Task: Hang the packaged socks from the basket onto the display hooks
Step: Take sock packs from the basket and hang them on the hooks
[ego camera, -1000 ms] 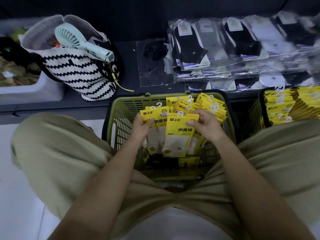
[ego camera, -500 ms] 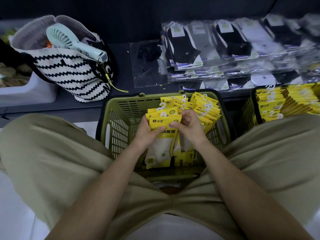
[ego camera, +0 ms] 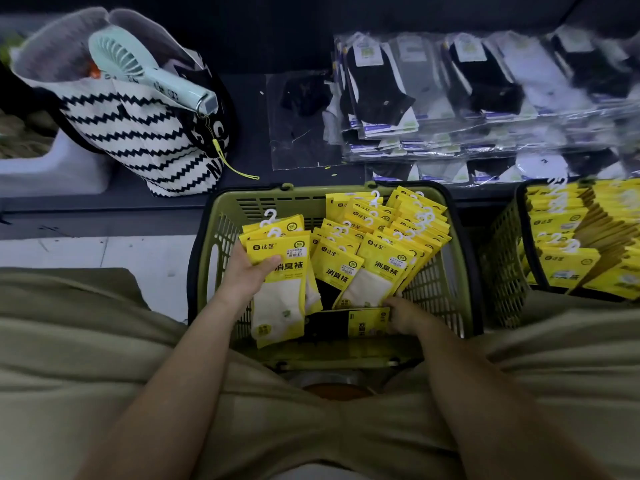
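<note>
A green plastic basket [ego camera: 221, 244] stands between my knees, filled with yellow sock packs with white hooks [ego camera: 388, 233]. My left hand [ego camera: 247, 275] grips a small stack of these yellow sock packs [ego camera: 280, 282] at the basket's left side, thumb across the front. My right hand [ego camera: 403, 315] reaches low into the basket's near right corner, fingers touching the bottom edge of a leaning pack [ego camera: 372, 282] and a flat pack [ego camera: 369, 322]. No display hooks are in view.
A second basket [ego camera: 502, 271] of yellow packs sits at the right. Clear-wrapped black, grey and white socks [ego camera: 467, 98] lie stacked on the dark shelf behind. A zigzag tote bag [ego camera: 138, 133] with a mint hand fan [ego camera: 145, 71] stands at the back left.
Both hands were together on one stack in the middle. Now my left hand has carried the stack to the left, and my right hand has let go and dropped to the basket's near right corner.
</note>
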{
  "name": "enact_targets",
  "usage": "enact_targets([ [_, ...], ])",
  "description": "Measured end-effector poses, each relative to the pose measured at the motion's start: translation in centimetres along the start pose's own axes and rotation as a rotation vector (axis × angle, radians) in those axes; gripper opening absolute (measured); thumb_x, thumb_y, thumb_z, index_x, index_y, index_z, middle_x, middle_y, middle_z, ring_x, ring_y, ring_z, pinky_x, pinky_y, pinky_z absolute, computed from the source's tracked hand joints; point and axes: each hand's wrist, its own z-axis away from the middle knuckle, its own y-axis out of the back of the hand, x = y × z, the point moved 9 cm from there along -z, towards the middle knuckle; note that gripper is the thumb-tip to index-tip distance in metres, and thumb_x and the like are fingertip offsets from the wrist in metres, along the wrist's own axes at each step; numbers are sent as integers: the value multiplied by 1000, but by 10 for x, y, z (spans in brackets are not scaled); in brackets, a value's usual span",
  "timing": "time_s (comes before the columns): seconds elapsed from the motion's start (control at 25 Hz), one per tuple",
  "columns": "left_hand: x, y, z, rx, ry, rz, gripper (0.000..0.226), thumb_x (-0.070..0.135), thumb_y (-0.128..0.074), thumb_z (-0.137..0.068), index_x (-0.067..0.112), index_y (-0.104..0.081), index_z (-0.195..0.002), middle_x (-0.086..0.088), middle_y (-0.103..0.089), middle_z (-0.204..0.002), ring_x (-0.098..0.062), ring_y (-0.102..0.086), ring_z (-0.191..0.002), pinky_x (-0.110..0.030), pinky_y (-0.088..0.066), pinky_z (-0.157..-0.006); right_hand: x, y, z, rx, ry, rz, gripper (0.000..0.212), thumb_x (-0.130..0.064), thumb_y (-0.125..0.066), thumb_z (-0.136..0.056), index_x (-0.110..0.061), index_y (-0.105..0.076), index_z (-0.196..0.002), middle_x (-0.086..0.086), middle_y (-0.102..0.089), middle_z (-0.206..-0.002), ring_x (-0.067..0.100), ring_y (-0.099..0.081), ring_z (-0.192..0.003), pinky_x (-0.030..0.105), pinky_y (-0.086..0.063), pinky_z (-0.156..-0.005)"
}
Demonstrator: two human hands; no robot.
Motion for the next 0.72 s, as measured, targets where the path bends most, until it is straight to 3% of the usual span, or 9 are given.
enact_targets([
  [0.04, -7, 4, 0, 22, 21, 19, 37, 5, -65, -85, 18, -50, -116, 4, -65, -103, -9, -63, -93, -25, -49, -76, 6, -3, -7, -22, -1, 41, 45, 2, -43, -95, 2, -35, -140, 22, -29, -149, 36, -35, -133, 22, -45, -78],
  [0.08, -11, 9, 0, 48, 37, 43, 36, 6, -65, -85, 17, -51, -116, 4, -67, -103, -10, -64, -92, -27, -50, -77, 9, -4, -14, -33, 37, 122, 46, 2, -47, -93, 0, -39, -138, 20, -28, -150, 37, -37, -131, 30, -49, -88],
  [0.16, -13, 17, -1, 97, 39, 78, 32, 6, -65, -85, 22, -55, -110, 10, -71, -94, -5, -68, -84, -25, -54, -70, 10, -1, -19, -1, 81, 226, 28, -1, -50, -90, -7, -54, -118, 21, -44, -137, 37, -49, -118, 44, -47, -95],
  [0.28, -1, 22, -5, 132, 7, 75, 28, 7, -66, -84, 26, -58, -103, 13, -71, -88, -1, -69, -80, -20, -53, -63, -4, 7, -13, 81, 148, 328, 17, -4, -53, -87, -20, -57, -84, 12, -63, -106, 27, -58, -92, 38, -51, -84],
  [0.4, 15, 19, -10, 119, -33, 41, 31, 7, -65, -85, 17, -57, -113, 3, -69, -100, -11, -68, -90, -26, -52, -71, -41, 15, 8, 131, 346, 299, 6, -16, -52, -93, -20, -54, -97, 6, -61, -103, 22, -56, -91, 31, -47, -75],
  [0.48, 26, 10, -12, 85, -60, -36, 38, 5, -66, -85, 8, -52, -120, -4, -66, -108, -18, -64, -97, -29, -52, -79, -73, 24, 26, 166, 498, 295, 17, -20, -48, -96, -14, -54, -111, 11, -62, -107, 26, -57, -96, 33, -47, -77],
  [0.56, 32, 2, -11, 60, -78, -112, 41, 6, -66, -84, 5, -47, -121, -7, -62, -112, -20, -61, -102, -34, -50, -88, -101, 31, 52, 169, 621, 327, 19, -20, -49, -96, -15, -55, -114, 11, -63, -107, 26, -57, -93, 34, -47, -78],
  [0.72, 38, -8, -7, 25, -107, -155, 36, 8, -66, -85, 7, -47, -115, -4, -61, -111, -14, -59, -98, -24, -47, -80, -145, 43, 115, 275, 843, 382, 16, -21, -49, -95, -16, -60, -107, 4, -59, -108, 25, -51, -109, 32, -41, -82],
])
